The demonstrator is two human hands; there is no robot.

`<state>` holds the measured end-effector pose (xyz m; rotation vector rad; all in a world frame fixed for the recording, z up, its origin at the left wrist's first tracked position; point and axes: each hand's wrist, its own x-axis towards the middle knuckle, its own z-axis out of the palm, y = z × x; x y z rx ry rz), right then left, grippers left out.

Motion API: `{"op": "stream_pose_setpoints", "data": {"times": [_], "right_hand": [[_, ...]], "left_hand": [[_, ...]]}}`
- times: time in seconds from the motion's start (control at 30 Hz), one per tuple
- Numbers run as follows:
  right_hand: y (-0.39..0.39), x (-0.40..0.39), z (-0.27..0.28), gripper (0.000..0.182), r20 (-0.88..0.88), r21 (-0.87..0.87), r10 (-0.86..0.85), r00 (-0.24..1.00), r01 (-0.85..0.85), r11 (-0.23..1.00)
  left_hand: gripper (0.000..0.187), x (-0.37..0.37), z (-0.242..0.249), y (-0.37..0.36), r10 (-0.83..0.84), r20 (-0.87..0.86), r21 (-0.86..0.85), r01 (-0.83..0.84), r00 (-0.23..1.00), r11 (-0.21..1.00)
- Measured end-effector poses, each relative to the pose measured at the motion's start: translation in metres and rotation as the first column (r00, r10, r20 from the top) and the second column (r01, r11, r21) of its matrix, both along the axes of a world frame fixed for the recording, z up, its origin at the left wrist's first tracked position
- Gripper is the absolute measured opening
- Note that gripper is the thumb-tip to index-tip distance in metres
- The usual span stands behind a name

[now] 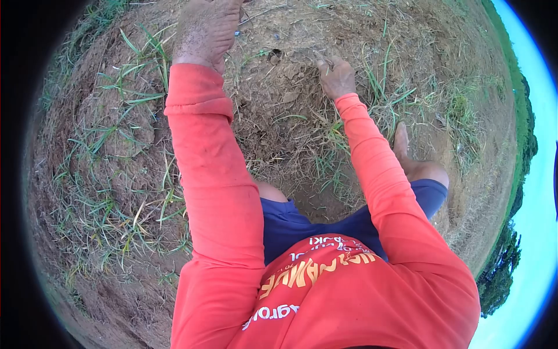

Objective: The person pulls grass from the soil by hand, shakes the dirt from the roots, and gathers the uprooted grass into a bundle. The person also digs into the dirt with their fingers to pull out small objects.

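My left hand (pixel 204 32), dusted with soil, is at the top edge of the view over the dry ground. Its fingers run out of the picture. My right hand (pixel 337 78) is low over the soil, its fingers bent together and pointing away from me. What they hold, if anything, I cannot tell. Left of that hand a small dark hole (pixel 275 56) opens in the earth, with crumbled clods (pixel 290 96) below it. A tiny blue bit (pixel 237 34) shows beside my left hand.
Green grass tufts (pixel 104 203) grow on the left, and more grass (pixel 378 81) stands beside my right hand. Dry straw and roots (pixel 302 136) lie between my arms. My bare foot (pixel 401 139) rests on the ground at right. Trees (pixel 503 267) line the far right.
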<state>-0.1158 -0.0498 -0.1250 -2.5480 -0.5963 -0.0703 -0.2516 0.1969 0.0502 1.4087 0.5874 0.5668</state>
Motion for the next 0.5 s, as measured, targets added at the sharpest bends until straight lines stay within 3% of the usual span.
{"op": "stream_pose_setpoints", "data": {"times": [0.03, 0.13, 0.17, 0.2, 0.3, 0.4, 0.43, 0.47, 0.5], "right_hand": [[-0.003, 0.007, 0.002, 0.035, -0.010, 0.016, -0.041, 0.999, 0.041, 0.999], [-0.007, 0.004, 0.057, 0.035, -0.320, 0.103, -0.029, 0.947, 0.065, 0.993], [-0.018, 0.021, 0.039, 0.034, -0.234, 0.137, -0.026, 0.972, 0.059, 0.989], [-0.021, 0.026, 0.047, 0.034, -0.312, 0.182, -0.015, 0.950, 0.075, 0.980], [-0.023, 0.028, 0.079, 0.035, -0.508, 0.350, 0.085, 0.857, 0.116, 0.929], [-0.016, 0.032, 0.093, 0.037, -0.642, 0.654, 0.357, 0.679, 0.242, 0.717], [-0.013, 0.042, 0.078, 0.031, -0.700, 0.710, 0.512, 0.498, 0.413, 0.570], [-0.009, 0.048, 0.067, 0.029, -0.639, 0.465, 0.271, 0.720, 0.082, 0.881], [-0.008, 0.049, 0.057, 0.027, -0.411, 0.005, 0.114, 0.904, -0.123, 0.992]], "left_hand": [[0.029, -0.002, 0.000, 0.001, -0.001, 0.004, 0.033, 0.001, 1.000, 0.999], [0.030, -0.003, 0.002, 0.002, -0.004, -0.002, 0.111, 0.004, 1.000, 0.994], [0.029, 0.000, -0.001, 0.003, 0.007, -0.016, 0.120, -0.005, 1.000, 0.993], [0.029, 0.004, -0.004, 0.004, 0.019, -0.026, 0.128, -0.016, 0.999, 0.992], [0.036, 0.013, -0.021, 0.017, -0.170, -0.023, -0.118, 0.166, 0.985, 0.979], [0.030, 0.015, -0.015, 0.005, -0.092, 0.050, -0.190, 0.100, 0.994, 0.977], [0.030, 0.017, -0.016, 0.006, -0.089, 0.114, -0.187, 0.109, 0.990, 0.976], [0.030, 0.020, -0.019, 0.006, -0.089, 0.172, -0.183, 0.121, 0.981, 0.976], [0.029, 0.020, -0.021, 0.005, -0.098, 0.227, -0.180, 0.141, 0.969, 0.974]]}}
